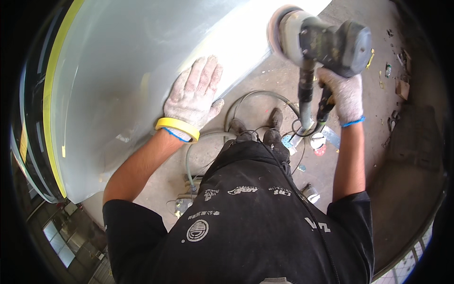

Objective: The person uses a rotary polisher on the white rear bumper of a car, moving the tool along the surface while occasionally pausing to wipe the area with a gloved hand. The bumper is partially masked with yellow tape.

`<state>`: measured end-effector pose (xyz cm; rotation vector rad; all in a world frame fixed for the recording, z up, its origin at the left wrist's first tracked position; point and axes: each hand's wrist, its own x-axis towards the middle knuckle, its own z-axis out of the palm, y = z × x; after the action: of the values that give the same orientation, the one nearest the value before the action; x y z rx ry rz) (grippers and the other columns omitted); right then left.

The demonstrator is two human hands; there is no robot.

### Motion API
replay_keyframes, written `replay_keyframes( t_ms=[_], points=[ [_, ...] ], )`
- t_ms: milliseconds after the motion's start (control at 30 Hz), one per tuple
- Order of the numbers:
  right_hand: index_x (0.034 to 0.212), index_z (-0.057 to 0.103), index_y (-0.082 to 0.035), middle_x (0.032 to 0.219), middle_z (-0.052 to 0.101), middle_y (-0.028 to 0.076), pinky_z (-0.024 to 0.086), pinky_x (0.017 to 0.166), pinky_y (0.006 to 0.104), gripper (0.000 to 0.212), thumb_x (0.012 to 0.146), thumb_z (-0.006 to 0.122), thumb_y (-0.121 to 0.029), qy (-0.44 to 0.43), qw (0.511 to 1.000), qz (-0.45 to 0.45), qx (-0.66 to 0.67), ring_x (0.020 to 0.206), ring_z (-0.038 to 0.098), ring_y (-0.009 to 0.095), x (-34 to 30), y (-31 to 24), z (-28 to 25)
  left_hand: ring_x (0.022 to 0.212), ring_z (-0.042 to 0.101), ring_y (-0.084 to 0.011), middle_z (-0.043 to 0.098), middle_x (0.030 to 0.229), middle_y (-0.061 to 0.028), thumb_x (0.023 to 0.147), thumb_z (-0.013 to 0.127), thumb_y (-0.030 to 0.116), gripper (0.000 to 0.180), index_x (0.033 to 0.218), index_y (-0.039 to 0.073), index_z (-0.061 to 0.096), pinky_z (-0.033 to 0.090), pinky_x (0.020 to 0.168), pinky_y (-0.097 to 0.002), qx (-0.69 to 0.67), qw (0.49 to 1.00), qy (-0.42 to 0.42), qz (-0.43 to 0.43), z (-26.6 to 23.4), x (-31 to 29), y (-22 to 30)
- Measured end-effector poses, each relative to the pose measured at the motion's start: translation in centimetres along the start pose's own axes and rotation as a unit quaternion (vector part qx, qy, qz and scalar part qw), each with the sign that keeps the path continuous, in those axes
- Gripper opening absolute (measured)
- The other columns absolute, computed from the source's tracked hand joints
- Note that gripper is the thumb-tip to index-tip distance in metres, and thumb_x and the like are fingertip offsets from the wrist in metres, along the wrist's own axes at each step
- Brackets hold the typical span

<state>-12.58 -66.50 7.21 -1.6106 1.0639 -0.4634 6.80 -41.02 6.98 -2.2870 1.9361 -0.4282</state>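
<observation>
My left hand [195,92], in a dirty white knit glove, lies flat with fingers stretched out on a large pale grey and white car body panel [113,90]. Around that wrist hangs a roll of yellow masking tape [177,128]. In a matching glove, my right hand [344,92] is wrapped round the handle of a black and grey power sander [326,45], raised at the upper right. The sander's round pad, slightly blurred, is at the panel's right edge; whether it touches I cannot tell. A dark hose runs down from the tool.
Yellow tape [47,104] edges the panel's left side. A grey hose [255,92] loops over the concrete floor around my shoes [275,118]. Sanding discs [320,149] and a white container [318,140] lie below the tool. Scraps and debris [402,87] litter the right.
</observation>
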Motion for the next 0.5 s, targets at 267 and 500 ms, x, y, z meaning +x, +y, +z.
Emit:
replay_keyframes(
  t_ms=[267,500],
  points=[
    [0.125,0.05,-0.005,0.105,0.068,0.014,0.054,0.082,0.0345,0.063,0.071,0.08,-0.012,-0.074,0.989,-0.128,0.019,0.092,0.068,0.025,-9.5,0.8,7.7,0.116,0.053,-0.0207,0.061,0.117,0.0001,0.073,0.065,0.02,0.031,0.104,0.014,0.067,0.044,0.096,-0.037,-0.137,0.983,-0.003,0.122,1.0,-10.3,-1.5],
    [0.136,0.043,-0.005,0.12,0.061,0.016,0.05,0.094,0.0358,0.068,0.076,0.074,-0.007,-0.172,0.977,-0.11,-0.055,0.109,0.061,0.027,-13.7,0.3,9.2,0.105,0.058,-0.0216,0.062,0.109,0.0004,0.071,0.065,0.016,0.027,0.098,0.014,0.068,0.048,0.089,-0.0376,-0.203,0.975,-0.004,0.094,1.1,-10.6,-1.3]
  ],
)
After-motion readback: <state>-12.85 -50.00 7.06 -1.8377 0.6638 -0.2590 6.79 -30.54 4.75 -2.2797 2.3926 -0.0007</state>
